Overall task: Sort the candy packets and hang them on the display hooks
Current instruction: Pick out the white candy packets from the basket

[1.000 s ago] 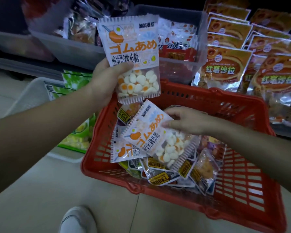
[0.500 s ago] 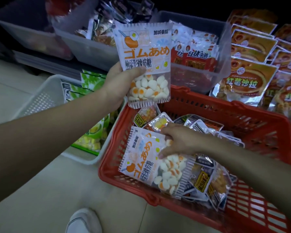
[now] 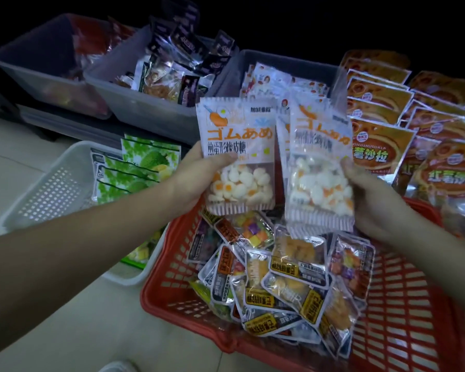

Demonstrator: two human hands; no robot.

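My left hand (image 3: 199, 175) holds an upright white egg-candy packet (image 3: 238, 157) with orange lettering and a clear window of white and yellow sweets. My right hand (image 3: 371, 194) grips more of the same egg-candy packets (image 3: 318, 167), at least two stacked, held upright beside the first. Both are raised above a red plastic basket (image 3: 403, 318) on the floor. Several small mixed candy packets (image 3: 279, 275) with yellow-black labels lie heaped in the basket. No display hooks are in view.
A white perforated basket (image 3: 46, 189) with green durian packets (image 3: 142, 167) stands left of the red one. Grey bins (image 3: 145, 108) of snacks line the back. Orange sweet-potato packets (image 3: 427, 140) hang or lean at the right. My shoe tip (image 3: 117, 367) shows at the bottom.
My right hand has lifted the egg-candy packets out of the red basket and brought them up beside the packet in my left hand. The view has shifted down and left.
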